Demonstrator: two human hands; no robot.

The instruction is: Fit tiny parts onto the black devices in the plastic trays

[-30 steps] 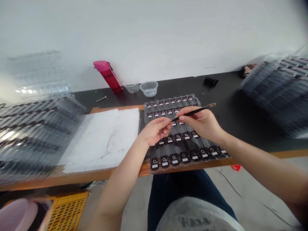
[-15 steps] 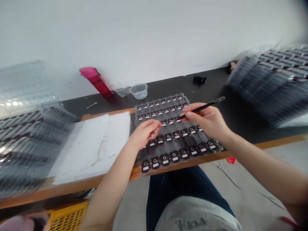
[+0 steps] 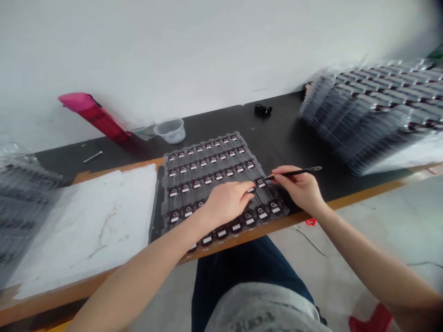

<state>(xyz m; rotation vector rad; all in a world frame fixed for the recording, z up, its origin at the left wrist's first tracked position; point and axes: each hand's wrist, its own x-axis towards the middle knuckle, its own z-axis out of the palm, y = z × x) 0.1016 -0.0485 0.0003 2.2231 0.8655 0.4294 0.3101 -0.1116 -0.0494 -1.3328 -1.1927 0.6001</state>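
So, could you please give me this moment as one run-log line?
left hand: over tray | right hand: holding slim black tool, tip near black piece | beside tray: white sheets | beyond tray: tub

I read this as a small assembly workshop. Plain wall [image 3: 207,55], dark desk [image 3: 285,133], a clear plastic tray [image 3: 194,197] of identical black parts [image 3: 274,207] in rows, black tweezers [image 3: 299,172] in use, and a tall stack of similar trays [image 3: 374,115] on the right.

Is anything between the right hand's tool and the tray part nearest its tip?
Nothing visible: the right hand holds the tool close against that part, though contact is unclear. The left hand is just left, not in between.
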